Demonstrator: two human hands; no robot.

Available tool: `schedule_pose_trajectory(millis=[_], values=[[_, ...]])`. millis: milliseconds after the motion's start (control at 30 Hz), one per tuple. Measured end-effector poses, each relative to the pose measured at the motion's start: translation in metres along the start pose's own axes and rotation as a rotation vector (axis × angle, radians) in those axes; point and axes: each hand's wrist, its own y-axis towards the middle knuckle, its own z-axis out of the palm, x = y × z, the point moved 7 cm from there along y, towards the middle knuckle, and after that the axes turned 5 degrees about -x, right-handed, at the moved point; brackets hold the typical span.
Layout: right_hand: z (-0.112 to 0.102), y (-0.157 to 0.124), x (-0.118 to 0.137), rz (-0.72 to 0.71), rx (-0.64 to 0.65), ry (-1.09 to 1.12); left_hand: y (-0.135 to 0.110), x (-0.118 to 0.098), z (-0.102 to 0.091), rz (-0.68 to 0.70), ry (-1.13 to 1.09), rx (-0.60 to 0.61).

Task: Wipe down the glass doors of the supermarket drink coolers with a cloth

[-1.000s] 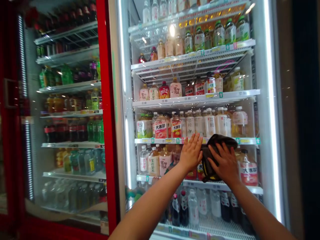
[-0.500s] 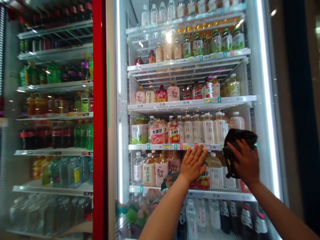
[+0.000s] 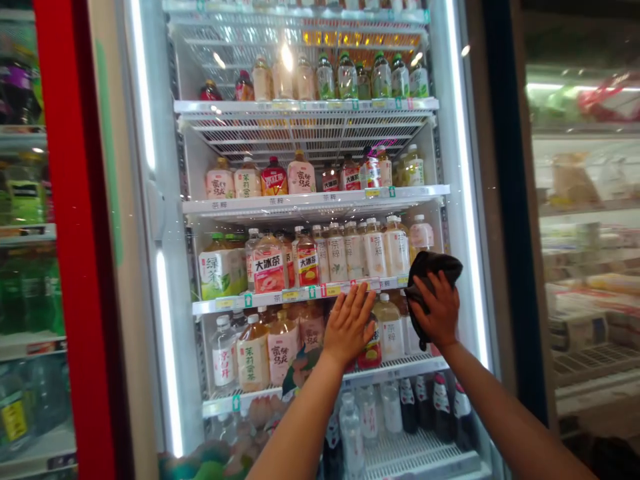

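Observation:
A tall lit drinks fridge with a glass door point(image 3: 313, 230) stands before me, bottles showing through it. My left hand point(image 3: 349, 325) lies flat against the glass with its fingers stretched out, over the lower middle shelves. To its right, my right hand point(image 3: 440, 307) presses a dark cloth point(image 3: 428, 270) against the glass, fingers over it. Behind the hands sit bottles with white labels point(image 3: 390, 333) and a red-labelled tea bottle point(image 3: 369, 350), partly covered by my left hand.
A red fridge frame point(image 3: 75, 240) with a second drinks fridge stands at the left. At the right, past a dark post point(image 3: 505, 200), are shelves of packaged goods point(image 3: 580, 320). Coloured decorations point(image 3: 210, 463) show low on the glass.
The view has swung to the right, bringing the right-hand shelves in. My right hand and the cloth sit somewhat closer to my left hand, which remains flat on the glass.

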Motion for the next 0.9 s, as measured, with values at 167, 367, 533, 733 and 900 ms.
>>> schedule_pose_trajectory(millis=[167, 367, 533, 733, 900], values=[[-0.02, -0.071, -0.013, 0.302, -0.115, -0.12, 0.001, 0.001, 0.002, -0.011, -0.055, 0.002], [0.003, -0.039, 0.024, -0.023, 0.143, -0.044, 0.003, 0.003, 0.003, -0.032, -0.115, 0.001], [-0.006, -0.005, -0.037, 0.203, 0.037, -0.139, 0.003, 0.003, 0.003, -0.035, -0.125, 0.006], [-0.013, -0.082, -0.017, 0.206, 0.127, -0.182, 0.005, 0.004, 0.002, -0.035, -0.133, -0.014], [0.001, -0.025, -0.022, 0.036, 0.206, -0.113, 0.006, 0.005, 0.002, -0.04, -0.142, -0.04]])
